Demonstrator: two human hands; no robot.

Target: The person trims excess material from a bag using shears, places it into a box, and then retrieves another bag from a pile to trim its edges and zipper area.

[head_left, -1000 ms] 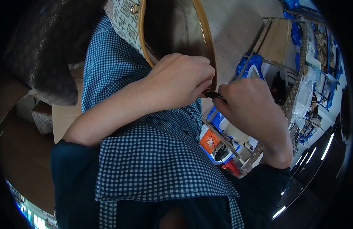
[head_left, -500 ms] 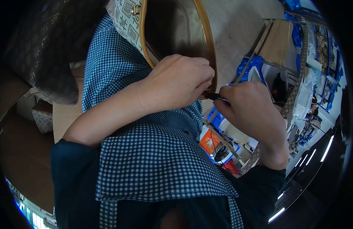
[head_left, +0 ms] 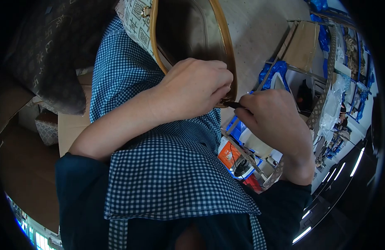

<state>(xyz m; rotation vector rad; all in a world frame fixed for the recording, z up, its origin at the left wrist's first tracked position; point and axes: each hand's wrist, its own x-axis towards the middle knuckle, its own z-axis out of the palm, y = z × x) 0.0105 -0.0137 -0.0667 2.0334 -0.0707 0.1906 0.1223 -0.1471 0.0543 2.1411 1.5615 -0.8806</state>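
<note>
An open handbag [head_left: 139, 26] with a pale patterned outside, tan trim and a brass-coloured zip [head_left: 221, 30] lies across my lap, its dark lining showing. My left hand [head_left: 201, 85] is closed at the near end of the bag's mouth, fingers curled over the trim; the fingertips are hidden. In my right hand [head_left: 269, 110], closed in a pinch, is a slim dark pointed tool [head_left: 232, 104]. Its tip meets the bag's near corner, just beside my left fingers. Most of the tool is hidden in the fist, so its exact kind does not show.
A blue-and-white checked apron [head_left: 171, 175] covers my lap. Brown patterned material [head_left: 59, 54] and cardboard [head_left: 72, 129] lie to the left. On the right stand a rack with a cardboard piece [head_left: 300, 46], blue plastic [head_left: 278, 71] and an orange-and-white box [head_left: 228, 155].
The dark tool has turned slightly in my right hand and looks thinner, its tip a little further left. My left hand and the bag's rim have shifted very slightly left.
</note>
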